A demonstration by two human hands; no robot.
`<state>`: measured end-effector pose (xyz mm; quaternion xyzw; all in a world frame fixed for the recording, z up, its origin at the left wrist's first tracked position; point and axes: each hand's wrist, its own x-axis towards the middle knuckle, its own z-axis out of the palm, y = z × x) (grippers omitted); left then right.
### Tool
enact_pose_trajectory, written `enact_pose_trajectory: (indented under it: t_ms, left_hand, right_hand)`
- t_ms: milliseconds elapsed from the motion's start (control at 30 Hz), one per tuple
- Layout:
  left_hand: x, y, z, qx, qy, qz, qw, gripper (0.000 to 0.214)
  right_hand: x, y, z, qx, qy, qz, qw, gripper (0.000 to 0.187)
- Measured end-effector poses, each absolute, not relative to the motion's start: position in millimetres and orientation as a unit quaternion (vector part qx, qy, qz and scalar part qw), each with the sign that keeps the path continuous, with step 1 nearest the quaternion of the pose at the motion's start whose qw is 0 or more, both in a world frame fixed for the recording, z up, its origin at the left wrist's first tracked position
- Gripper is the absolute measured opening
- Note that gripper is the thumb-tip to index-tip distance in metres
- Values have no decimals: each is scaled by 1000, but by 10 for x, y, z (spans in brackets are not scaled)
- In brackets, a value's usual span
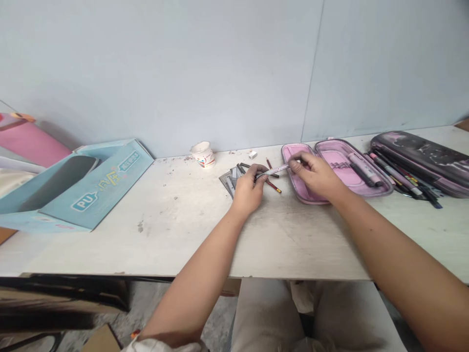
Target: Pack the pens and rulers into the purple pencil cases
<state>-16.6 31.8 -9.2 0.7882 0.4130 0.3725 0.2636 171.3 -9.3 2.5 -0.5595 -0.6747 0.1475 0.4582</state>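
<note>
A slim, pale pen-like stick (275, 170) spans the space between my two hands. My left hand (250, 187) is closed around its left end, with thumb and fingers together. The other end is pinched by my right hand (311, 174), above the open pink pencil case (318, 198). Beneath and beside my left hand lie several dark pencils and grey flat pieces (229, 183), partly covered by the fingers. A dark red pencil (274, 187) pokes out just right of that hand. Inside the case's right half are a black marker (361, 174) and a pinkish-grey one.
A paper cup (202, 155) stands near the wall, with a white eraser (252, 154) to its right. At the left is a light blue box (106, 181). Several pens and a dark zipped case (421, 159) lie at the right. The table's front edge runs before my lap.
</note>
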Motion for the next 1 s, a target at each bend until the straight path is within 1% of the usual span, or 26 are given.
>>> enact_pose_trajectory:
  t_ms: [67,133,233,300,367,433,500,567,633,667,733,767,867,933,1000]
  left_hand:
    - [-163,318,-95,787,410,376,267,15]
    - [-158,310,-97,785,401,380,280,15]
    - [-156,294,-88,781,387,390,297,13]
    - [-163,289,-72,766,378,412,317,12]
    - [-171,293,-52,726,357,453,375,20]
    - [-170,299,-35,667,317,491,462,29]
    - [-155,298,-27,612,268,506,546,32]
    - [-129,289,-28,576,233,502,602,30]
    - [-106,282,-37,554,222,503,625,29]
    - [-99,283,-41,548,225,508,625,28]
    - [-99,291,-48,560,246,521,596,26]
    - [-104,295,-47,579,262,523,568,25]
    - [-123,283,-30,687,332,481,431,26]
    - [-126,247,-12,763,383,411,319,27]
    - [-118,201,1,818,409,334,228,25]
  right_hand:
    - [1709,-94,30,-538,-682,162,468,29]
    - [1711,-95,37,-572,-670,152,448,28]
    - [1733,-86,35,-634,-640,122,415,44]
    - [1752,-69,16,-638,-630,142,420,51]
    - [1755,-48,-15,-618,-613,199,451,53]
    - [1725,-36,-45,-587,-588,264,491,53]
    - [1660,-45,-58,-555,-581,305,511,51]
    - [1578,-72,-48,-539,-602,314,499,49]
    - [1510,-99,-22,-537,-622,302,484,43]
    - [1488,-105,-8,-541,-616,298,489,37]
    - [1479,-94,13,-536,-580,310,528,22]
    - [1489,-77,17,-522,-555,328,558,18]
    - [1554,-7,13,-449,-495,371,645,27]
    - [1599,26,8,-418,-474,346,693,26]
    - [1628,35,10,-401,-465,310,725,22]
